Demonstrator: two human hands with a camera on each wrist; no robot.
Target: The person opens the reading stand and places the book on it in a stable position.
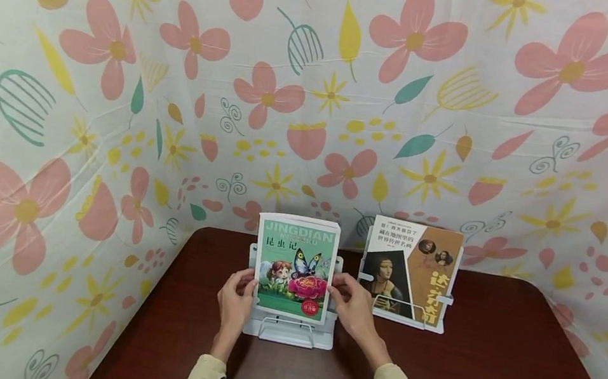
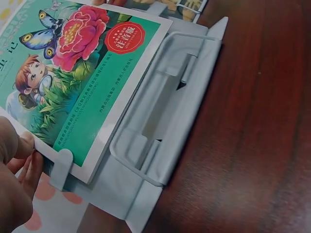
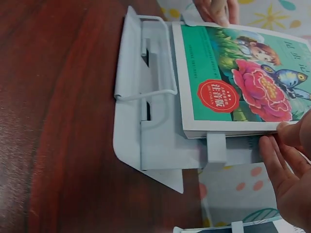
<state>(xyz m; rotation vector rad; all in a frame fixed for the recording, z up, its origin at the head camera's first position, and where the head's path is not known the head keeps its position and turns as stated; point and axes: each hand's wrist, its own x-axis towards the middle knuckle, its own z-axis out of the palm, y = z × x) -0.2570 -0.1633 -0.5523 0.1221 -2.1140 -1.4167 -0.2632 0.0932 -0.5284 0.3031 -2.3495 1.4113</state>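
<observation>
A green children's book (image 1: 294, 265) with a butterfly, a girl and a pink flower on its cover leans on a pale book stand (image 1: 287, 333). My left hand (image 1: 236, 299) pinches the book's left edge, thumb at the front. On the opposite edge, my right hand (image 1: 353, 305) pinches it with thumb and fingers. In the left wrist view, a side clip (image 2: 61, 167) of the stand overlaps the cover's lower corner. Another clip (image 3: 216, 148) sits beside the book's other edge in the right wrist view. The book's bottom is above the wire holder (image 3: 163, 58).
To the right, a second stand (image 1: 436, 327) bears a brown and white book (image 1: 434, 251) with a portrait on its cover. Both stands are on a dark red-brown table (image 1: 494, 368). Flower-patterned cloth (image 1: 317, 89) hangs behind and at the left.
</observation>
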